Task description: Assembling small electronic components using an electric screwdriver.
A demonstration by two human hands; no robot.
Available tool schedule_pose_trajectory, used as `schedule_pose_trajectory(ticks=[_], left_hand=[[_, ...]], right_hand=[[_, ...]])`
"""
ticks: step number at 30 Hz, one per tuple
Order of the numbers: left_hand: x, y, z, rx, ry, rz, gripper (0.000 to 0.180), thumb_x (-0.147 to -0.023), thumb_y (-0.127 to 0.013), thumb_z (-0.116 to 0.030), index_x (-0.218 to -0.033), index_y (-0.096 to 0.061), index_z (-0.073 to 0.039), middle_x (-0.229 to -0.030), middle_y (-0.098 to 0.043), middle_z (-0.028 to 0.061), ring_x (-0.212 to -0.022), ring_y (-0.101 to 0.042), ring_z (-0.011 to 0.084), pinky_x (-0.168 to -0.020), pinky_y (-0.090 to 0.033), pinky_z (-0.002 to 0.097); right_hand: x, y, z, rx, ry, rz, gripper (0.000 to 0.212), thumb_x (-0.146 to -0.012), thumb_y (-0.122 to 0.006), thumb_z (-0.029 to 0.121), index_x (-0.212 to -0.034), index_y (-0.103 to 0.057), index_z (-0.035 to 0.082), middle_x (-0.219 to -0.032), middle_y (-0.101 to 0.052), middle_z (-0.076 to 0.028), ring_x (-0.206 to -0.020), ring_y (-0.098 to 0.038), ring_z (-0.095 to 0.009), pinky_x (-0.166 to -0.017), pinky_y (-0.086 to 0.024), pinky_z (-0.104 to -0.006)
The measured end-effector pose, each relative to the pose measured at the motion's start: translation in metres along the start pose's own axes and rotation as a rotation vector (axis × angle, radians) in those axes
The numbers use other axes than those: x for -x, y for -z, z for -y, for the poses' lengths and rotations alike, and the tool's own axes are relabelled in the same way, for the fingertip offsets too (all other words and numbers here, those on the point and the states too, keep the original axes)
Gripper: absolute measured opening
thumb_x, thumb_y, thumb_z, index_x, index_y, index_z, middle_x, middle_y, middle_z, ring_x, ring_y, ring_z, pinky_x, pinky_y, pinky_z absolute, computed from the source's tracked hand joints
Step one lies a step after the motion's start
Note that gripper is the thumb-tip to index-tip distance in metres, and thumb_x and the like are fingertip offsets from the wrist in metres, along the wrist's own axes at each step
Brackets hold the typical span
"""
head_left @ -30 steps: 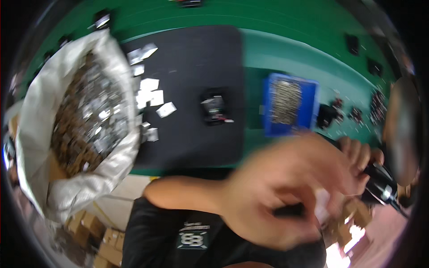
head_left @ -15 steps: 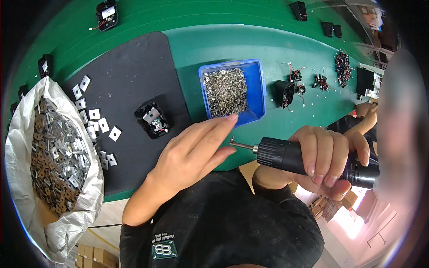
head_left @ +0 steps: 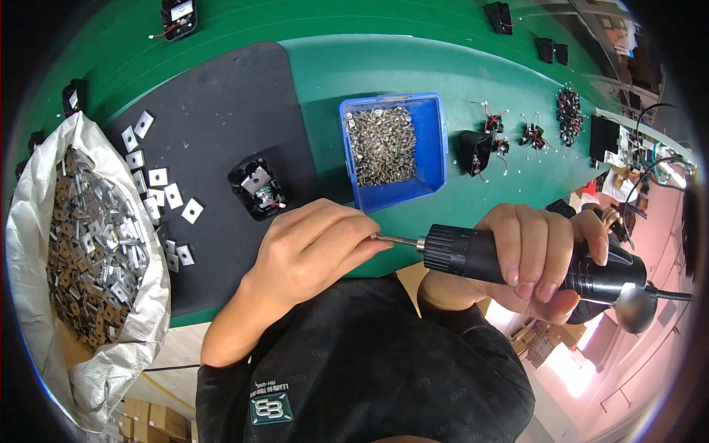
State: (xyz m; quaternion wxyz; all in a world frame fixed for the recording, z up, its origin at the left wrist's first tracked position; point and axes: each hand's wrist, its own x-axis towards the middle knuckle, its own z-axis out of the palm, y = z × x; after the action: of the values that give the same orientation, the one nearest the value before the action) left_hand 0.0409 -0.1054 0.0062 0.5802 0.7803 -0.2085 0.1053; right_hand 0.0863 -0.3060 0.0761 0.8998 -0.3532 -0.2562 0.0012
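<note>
A white sack (head_left: 111, 387) full of small metal plates (head_left: 96, 258) stands at far left. More plates, silver with 1 hole each, lie scattered on the dark mat (head_left: 221, 111). Near the mat's right edge sits a black housing (head_left: 257, 210), open side up, a plate and red-and-white wiring inside. Below, the black shirt (head_left: 369, 354) bears 1 green patch (head_left: 271, 408) with pale lettering.

The left hand (head_left: 314, 247) comes in palm down, wrist bent, thumb and fingertips pinching a tiny screw (head_left: 374, 237) at the driver's bit (head_left: 399, 241); fingers partly hide it. Behind is a blue bin (head_left: 430, 144) of silvery screws (head_left: 382, 144). The right hand (head_left: 546, 255) wraps the black driver (head_left: 480, 256), held nearly level, its cord (head_left: 670, 294) trailing right. Beyond, wired parts (head_left: 533, 135) lie on the green bench (head_left: 487, 203).
</note>
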Motion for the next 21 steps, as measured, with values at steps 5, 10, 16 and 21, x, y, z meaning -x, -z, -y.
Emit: schedule_pose_trajectory(ticks=[5, 10, 16, 21], left_hand=[[0.001, 0.000, 0.001, -0.036, -0.028, -0.043, 0.027, -0.066, -0.083, -0.010, -0.085, -0.068, 0.002, -0.082, -0.067, 0.0098, -0.064, -0.064, 0.0231, -0.055, -0.054, 0.0309], [-0.002, -0.001, 0.000, -0.068, -0.061, -0.025, 0.028, -0.066, -0.083, -0.011, -0.086, -0.069, 0.003, -0.082, -0.067, 0.0093, -0.064, -0.065, 0.0224, -0.054, -0.054, 0.0302], [0.000, 0.000, 0.002, -0.091, -0.030, -0.019, 0.027, -0.069, -0.082, -0.010, -0.088, -0.069, 0.003, -0.082, -0.070, 0.0117, -0.068, -0.068, 0.0246, -0.059, -0.056, 0.0308], [0.000, -0.006, 0.010, -0.114, -0.148, -0.069, 0.028, -0.070, -0.081, -0.012, -0.089, -0.068, 0.003, -0.084, -0.069, 0.0102, -0.069, -0.068, 0.0228, -0.060, -0.057, 0.0306]], right_hand=[[0.000, 0.000, -0.005, -0.014, 0.000, -0.011, 0.048, -0.087, -0.073, 0.015, -0.127, -0.047, 0.019, -0.072, -0.060, 0.004, -0.064, -0.059, -0.010, -0.063, -0.049, -0.0257], [-0.001, -0.003, -0.003, 0.010, 0.008, -0.038, 0.048, -0.087, -0.074, 0.016, -0.127, -0.047, 0.018, -0.071, -0.059, 0.004, -0.063, -0.058, -0.009, -0.062, -0.049, -0.0254], [-0.005, -0.008, -0.011, -0.064, -0.003, -0.085, 0.042, -0.078, -0.075, 0.005, -0.113, -0.053, 0.011, -0.072, -0.059, 0.001, -0.064, -0.058, -0.010, -0.065, -0.050, -0.0262], [-0.003, -0.012, -0.008, -0.011, 0.016, -0.097, 0.041, -0.077, -0.077, 0.005, -0.110, -0.053, 0.012, -0.070, -0.059, 0.001, -0.062, -0.058, -0.010, -0.064, -0.050, -0.0262]])
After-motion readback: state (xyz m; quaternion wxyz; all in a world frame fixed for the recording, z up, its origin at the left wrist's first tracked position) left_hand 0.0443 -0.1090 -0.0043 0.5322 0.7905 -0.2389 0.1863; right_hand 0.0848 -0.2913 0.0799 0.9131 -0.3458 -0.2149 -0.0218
